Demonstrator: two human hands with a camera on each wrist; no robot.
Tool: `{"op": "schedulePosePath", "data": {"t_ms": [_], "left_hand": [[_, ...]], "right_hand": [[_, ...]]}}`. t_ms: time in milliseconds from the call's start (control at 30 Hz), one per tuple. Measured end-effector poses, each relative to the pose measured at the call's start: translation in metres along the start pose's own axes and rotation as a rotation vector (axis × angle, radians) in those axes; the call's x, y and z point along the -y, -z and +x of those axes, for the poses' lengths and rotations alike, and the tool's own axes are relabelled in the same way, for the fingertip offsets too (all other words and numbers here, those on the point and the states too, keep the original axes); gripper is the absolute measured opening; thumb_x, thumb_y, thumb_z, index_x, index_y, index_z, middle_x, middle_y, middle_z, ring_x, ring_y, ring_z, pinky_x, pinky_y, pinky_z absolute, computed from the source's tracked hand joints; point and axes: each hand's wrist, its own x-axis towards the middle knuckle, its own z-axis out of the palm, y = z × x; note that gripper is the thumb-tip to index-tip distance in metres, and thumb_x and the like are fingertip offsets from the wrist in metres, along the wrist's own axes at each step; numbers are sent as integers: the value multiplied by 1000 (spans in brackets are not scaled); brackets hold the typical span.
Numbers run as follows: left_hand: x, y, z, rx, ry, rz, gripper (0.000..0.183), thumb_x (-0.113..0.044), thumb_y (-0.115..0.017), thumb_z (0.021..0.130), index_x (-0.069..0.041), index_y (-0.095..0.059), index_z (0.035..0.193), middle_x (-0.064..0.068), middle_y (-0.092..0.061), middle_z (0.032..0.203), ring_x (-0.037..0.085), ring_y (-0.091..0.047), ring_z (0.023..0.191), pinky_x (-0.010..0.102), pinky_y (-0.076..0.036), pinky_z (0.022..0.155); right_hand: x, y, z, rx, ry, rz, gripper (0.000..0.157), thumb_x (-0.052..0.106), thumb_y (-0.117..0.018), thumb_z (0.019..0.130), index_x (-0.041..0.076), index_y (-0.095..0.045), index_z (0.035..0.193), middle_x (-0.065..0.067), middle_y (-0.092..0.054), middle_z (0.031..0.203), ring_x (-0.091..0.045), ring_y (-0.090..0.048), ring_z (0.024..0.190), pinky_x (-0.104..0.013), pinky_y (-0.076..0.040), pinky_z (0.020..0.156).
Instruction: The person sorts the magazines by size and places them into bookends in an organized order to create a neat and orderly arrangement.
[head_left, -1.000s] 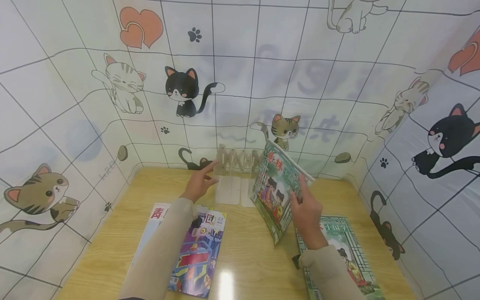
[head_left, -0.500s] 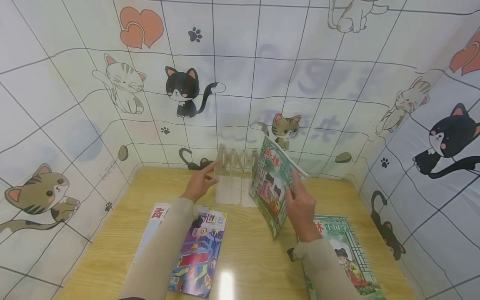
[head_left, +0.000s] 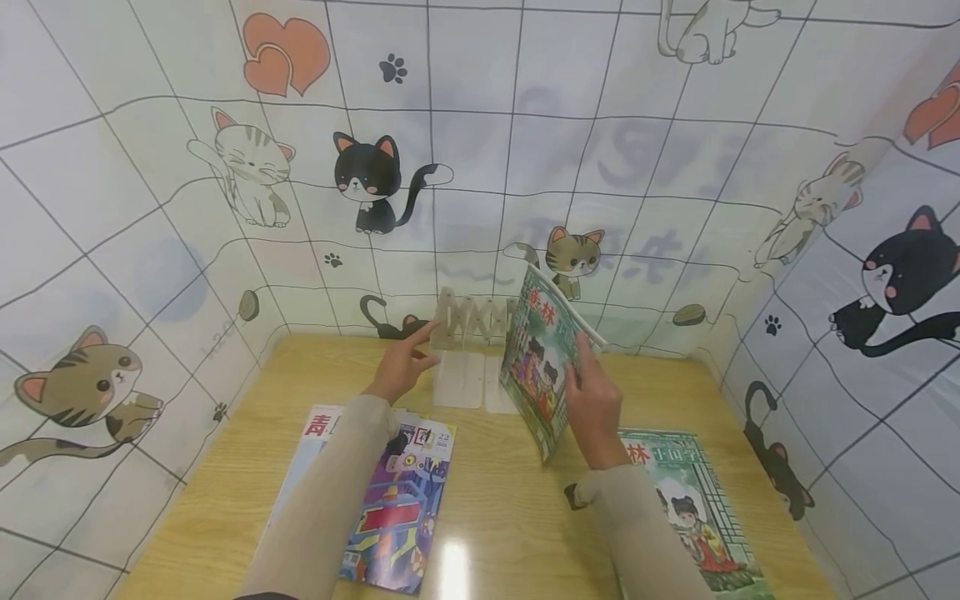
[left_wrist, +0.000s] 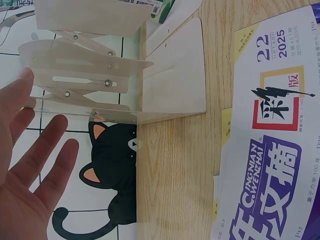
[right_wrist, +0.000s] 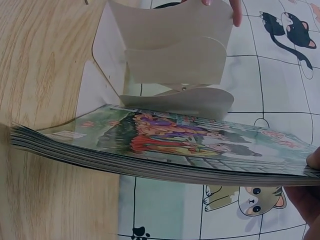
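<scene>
Backdrop (head_left: 480, 150) bearing a cat-and-grid print enclosed the wood-grain table (head_left: 495, 517) on 3 sides. A Qingnian Wenzhai issue (head_left: 397, 508), marked 22 and 2025, lay flat at the left beside a red-titled magazine (head_left: 318, 425); a green-covered copy (head_left: 705, 508) lay flat at the right. Between the flat items, farther back, stood a cream expanding bookend (head_left: 459, 379).

The right hand (head_left: 595, 408) gripped a second green magazine (head_left: 534, 367) by its near side edge, close to the upper corner. Governing relation, as judged: this magazine stood between that hand and the bookend's right end, long axis roughly upright, cover facing left. The left hand (head_left: 397, 367) had its fingers extended at the bookend's left panel; firmness of contact could not be confirmed.

Sleeves hid parts of all 3 flat magazines. Whether the held magazine's foot touched the table could not be determined.
</scene>
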Motion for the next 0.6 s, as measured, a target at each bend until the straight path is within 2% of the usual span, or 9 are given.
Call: {"op": "schedulePosePath", "data": {"t_ms": [300,600], "left_hand": [[-1,0,-1,2,-6,3,72,-15,-71,90,-43,-38,148,9,-53,140,26,-63,96,34,-52,63],[-3,0,-3,-5,-18,1,73,-13,-71,90,-42,-38,148,10,-52,141,27,-63,95,36,-52,64]], "right_hand": [[0,-8,-4,7,21,-26,62,-3,-72,82,5,-51,140,-15,-57,66,-22,-46,46,-32,-38,37],[7,-10,-11,66,12,1,66,2,-72,83,6,-46,144,-12,-52,67,-20,-42,47,-31,-36,38]]}}
